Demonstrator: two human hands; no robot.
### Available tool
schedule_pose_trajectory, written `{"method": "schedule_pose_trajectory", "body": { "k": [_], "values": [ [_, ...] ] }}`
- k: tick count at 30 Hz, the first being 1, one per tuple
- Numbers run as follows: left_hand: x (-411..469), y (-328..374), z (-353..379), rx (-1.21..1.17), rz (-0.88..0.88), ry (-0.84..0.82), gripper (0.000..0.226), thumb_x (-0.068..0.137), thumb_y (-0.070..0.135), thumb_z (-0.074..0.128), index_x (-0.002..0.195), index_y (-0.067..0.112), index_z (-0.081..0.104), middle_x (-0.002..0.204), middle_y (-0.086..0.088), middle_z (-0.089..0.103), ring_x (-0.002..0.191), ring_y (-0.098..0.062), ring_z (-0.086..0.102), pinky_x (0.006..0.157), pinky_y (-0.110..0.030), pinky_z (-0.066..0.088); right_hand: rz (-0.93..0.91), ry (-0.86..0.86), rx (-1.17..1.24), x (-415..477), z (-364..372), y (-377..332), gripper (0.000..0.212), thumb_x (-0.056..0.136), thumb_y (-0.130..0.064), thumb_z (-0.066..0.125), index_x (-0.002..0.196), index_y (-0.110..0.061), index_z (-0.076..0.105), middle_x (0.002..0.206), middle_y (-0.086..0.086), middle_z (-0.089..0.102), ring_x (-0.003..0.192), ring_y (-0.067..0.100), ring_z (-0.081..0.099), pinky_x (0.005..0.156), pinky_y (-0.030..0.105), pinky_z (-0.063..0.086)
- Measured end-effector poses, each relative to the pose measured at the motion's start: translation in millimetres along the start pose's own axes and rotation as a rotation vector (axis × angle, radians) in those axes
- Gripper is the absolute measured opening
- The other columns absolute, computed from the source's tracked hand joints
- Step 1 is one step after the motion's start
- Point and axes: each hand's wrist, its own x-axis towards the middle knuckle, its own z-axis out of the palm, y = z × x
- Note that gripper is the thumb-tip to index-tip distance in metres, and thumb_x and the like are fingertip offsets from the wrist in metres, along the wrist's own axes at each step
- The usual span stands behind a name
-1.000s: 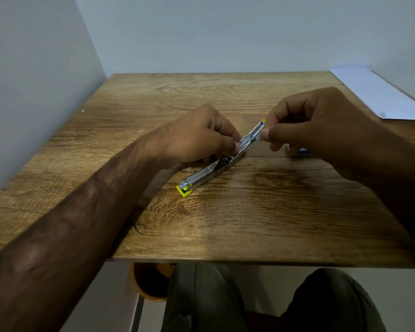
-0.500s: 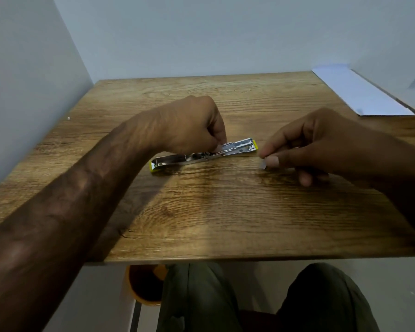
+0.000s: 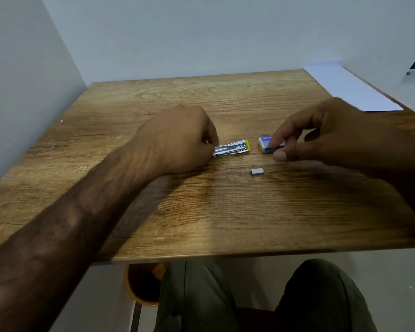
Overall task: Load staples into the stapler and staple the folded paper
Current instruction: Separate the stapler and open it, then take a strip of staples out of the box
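At frame centre the left hand (image 3: pixel 177 140) still pins the opened stapler (image 3: pixel 231 148) to the counter (image 3: pixel 201 212). The right hand (image 3: pixel 321 137) has dropped a staple strip (image 3: pixel 257 171), now pinching the staple box (image 3: pixel 265 143); loading unfinished. The paper (image 3: pixel 350 89) waits upper right.

Right hand (image 3: pixel 326 137) left stapler (image 3: pixel 231 147), now on staple box (image 3: pixel 270 144) (strip (image 3: pixel 257 171) dropped)

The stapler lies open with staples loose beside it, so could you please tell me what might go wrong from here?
1. The staple strip lies loose on the table just below the right hand; a sleeve or wrist could knock it away or break it.
2. The left hand covers most of the stapler; if that grip slips, the open tray may shift while loading.
3. The paper lies at the far corner, a long reach.
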Motion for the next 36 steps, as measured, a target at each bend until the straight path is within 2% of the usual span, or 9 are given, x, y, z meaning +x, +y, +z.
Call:
{"method": "schedule_pose_trajectory", "body": {
  "k": [4,7,11,16,23,26,28,33,36],
  "values": [
    [-3,6,1,0.013,-0.031,-0.025,0.024,0.090,0.029,0.060,0.105,0.034,0.078,0.096,0.011,0.075,0.083,-0.015,0.063,0.071,-0.027,0.045,0.036,0.119,0.014,4,-20,11,0.018,0.069,-0.025,0.090,0.084,-0.028,0.081,0.076,0.003,0.072,0.051,0.001,0.053,0.041,0.014,0.041],
    [-6,8,1,0.019,-0.060,-0.014,0.026,0.090,0.028,0.060,0.108,0.034,0.078,0.099,0.007,0.077,0.091,-0.020,0.069,0.077,-0.031,0.054,0.078,0.109,-0.068,9,-24,20,0.023,0.069,-0.028,0.090,0.090,-0.032,0.080,0.081,0.000,0.074,0.062,-0.002,0.061,0.053,0.012,0.047],
    [-9,7,1,0.145,-0.088,0.026,0.028,0.089,0.029,0.056,0.107,0.034,0.076,0.100,0.001,0.075,0.092,-0.028,0.068,0.081,-0.043,0.058,0.201,0.016,-0.099,15,-20,28,0.037,0.064,-0.047,0.088,0.098,-0.038,0.078,0.097,-0.011,0.072,0.091,0.004,0.065,0.078,0.026,0.050],
    [-4,2,3,0.218,-0.119,0.047,0.025,0.086,0.031,0.056,0.102,0.031,0.075,0.097,-0.003,0.073,0.090,-0.033,0.067,0.079,-0.043,0.058,0.172,-0.022,-0.148,15,-19,30,0.036,0.062,-0.055,0.086,0.096,-0.048,0.076,0.092,-0.018,0.074,0.077,0.002,0.065,0.071,0.029,0.049],
    [0,-14,4,0.327,-0.138,0.085,0.024,0.090,0.025,0.054,0.104,0.025,0.074,0.098,-0.006,0.069,0.089,-0.033,0.061,0.073,-0.038,0.050,0.070,-0.032,-0.157,10,-19,35,0.027,0.070,-0.040,0.088,0.094,-0.040,0.075,0.075,-0.038,0.066,0.060,-0.014,0.060,0.048,0.003,0.039],
    [-2,-9,5,0.312,0.009,0.292,0.031,0.091,0.023,0.056,0.120,0.020,0.067,0.115,-0.009,0.064,0.110,-0.035,0.055,0.092,-0.046,0.047,0.038,-0.037,-0.151,8,-18,34,0.026,0.072,-0.036,0.088,0.095,-0.037,0.076,0.066,-0.036,0.065,0.055,-0.012,0.059,0.049,0.004,0.040],
    [-3,4,6,0.205,0.167,0.370,0.035,0.088,0.027,0.057,0.121,0.018,0.066,0.113,-0.007,0.063,0.109,-0.031,0.054,0.095,-0.045,0.045,0.034,-0.020,-0.139,8,-17,35,0.027,0.071,-0.035,0.089,0.095,-0.036,0.077,0.077,-0.029,0.070,0.055,-0.010,0.058,0.050,0.006,0.041],
    [18,40,17,-0.110,0.272,0.029,0.041,0.089,0.046,0.065,0.125,0.026,0.066,0.103,0.011,0.063,0.095,-0.011,0.055,0.082,-0.031,0.046,0.049,0.036,-0.048,6,-15,36,0.024,0.072,-0.034,0.089,0.093,-0.033,0.078,0.089,-0.011,0.076,0.055,-0.006,0.057,0.052,0.007,0.043],
    [30,43,24,-0.180,0.256,0.015,0.038,0.087,0.046,0.071,0.120,0.029,0.070,0.091,0.016,0.063,0.083,-0.007,0.058,0.073,-0.029,0.047,0.055,0.044,0.049,2,-14,35,0.022,0.074,-0.026,0.089,0.093,-0.028,0.079,0.089,-0.003,0.077,0.057,-0.006,0.058,0.052,0.006,0.042]
  ]
}}
